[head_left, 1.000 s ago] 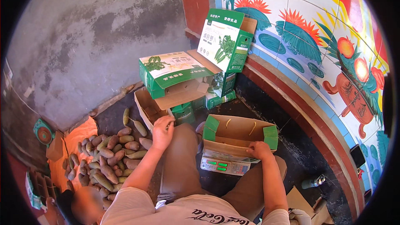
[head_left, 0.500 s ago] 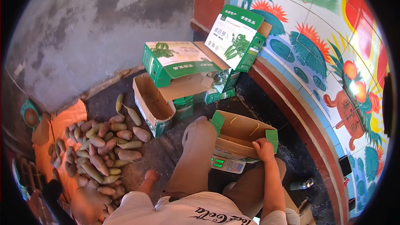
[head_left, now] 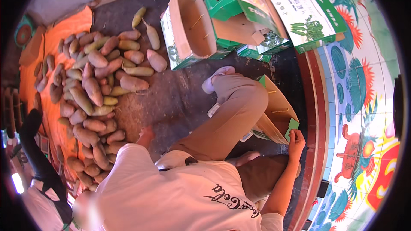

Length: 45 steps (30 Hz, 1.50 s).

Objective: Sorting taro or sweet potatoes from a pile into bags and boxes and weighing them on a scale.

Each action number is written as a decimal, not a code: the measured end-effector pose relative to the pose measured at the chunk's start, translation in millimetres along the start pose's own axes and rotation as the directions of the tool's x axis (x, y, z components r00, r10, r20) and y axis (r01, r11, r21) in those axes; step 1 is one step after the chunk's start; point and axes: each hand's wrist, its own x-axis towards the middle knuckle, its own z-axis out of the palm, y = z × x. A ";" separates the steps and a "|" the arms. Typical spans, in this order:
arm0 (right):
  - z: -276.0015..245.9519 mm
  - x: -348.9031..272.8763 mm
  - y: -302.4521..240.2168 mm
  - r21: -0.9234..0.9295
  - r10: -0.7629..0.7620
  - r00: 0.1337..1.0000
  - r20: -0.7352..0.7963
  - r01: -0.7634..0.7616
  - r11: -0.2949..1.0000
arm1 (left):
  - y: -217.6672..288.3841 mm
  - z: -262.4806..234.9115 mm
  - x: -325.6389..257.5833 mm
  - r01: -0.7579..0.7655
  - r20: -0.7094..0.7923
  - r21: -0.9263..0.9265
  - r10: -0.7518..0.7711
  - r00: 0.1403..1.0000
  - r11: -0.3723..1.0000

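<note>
My right hand (head_left: 296,143) is closed at the near corner of an open cardboard box (head_left: 280,102), by its small green flap. The box is brown inside and tilted in view, partly hidden behind my bent leg. Below it, small pale parts of an electronic scale (head_left: 247,136) show beside my leg. My left hand (head_left: 146,136) reaches low over the floor, near the right side of a pile of long reddish and green root vegetables (head_left: 92,90). Its fingers are blurred and partly hidden by my sleeve.
An orange sheet (head_left: 64,30) lies under the pile. Another open box (head_left: 195,25) stands ahead, beside stacked green-and-white cartons (head_left: 252,17). A painted tile wall (head_left: 355,85) with a red ledge runs along the right. Another person's dark sleeve (head_left: 34,145) shows at the left.
My view has swung left and down toward the pile, so the boxes sit farther right. My right hand stays at the box's corner. My left hand is still low beside the pile.
</note>
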 end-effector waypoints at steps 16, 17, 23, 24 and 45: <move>40.1 0.9 -8.0 -0.055 -0.088 0.981 0.174 0.099 0.994 | -65.0 61.6 -108.1 -0.293 0.300 0.431 0.170 0.939 0.853; 40.7 -0.5 -7.5 -0.054 -0.110 0.978 0.177 0.121 0.991 | -75.2 72.2 -116.3 -0.340 0.393 0.476 0.150 0.907 0.811; 28.8 -19.9 16.6 -0.086 -0.041 0.983 0.180 0.057 0.995 | -108.6 102.7 -153.6 -0.365 0.571 0.438 0.059 0.819 0.822; 26.1 -21.5 16.3 -0.089 -0.008 0.984 0.179 0.024 0.996 | -115.4 112.6 -154.1 -0.363 0.580 0.431 0.055 0.813 0.826; 4.3 22.2 22.4 -0.382 -0.025 0.971 0.238 0.117 0.917 | -210.2 189.6 -272.6 0.153 0.328 0.220 -0.221 0.919 0.963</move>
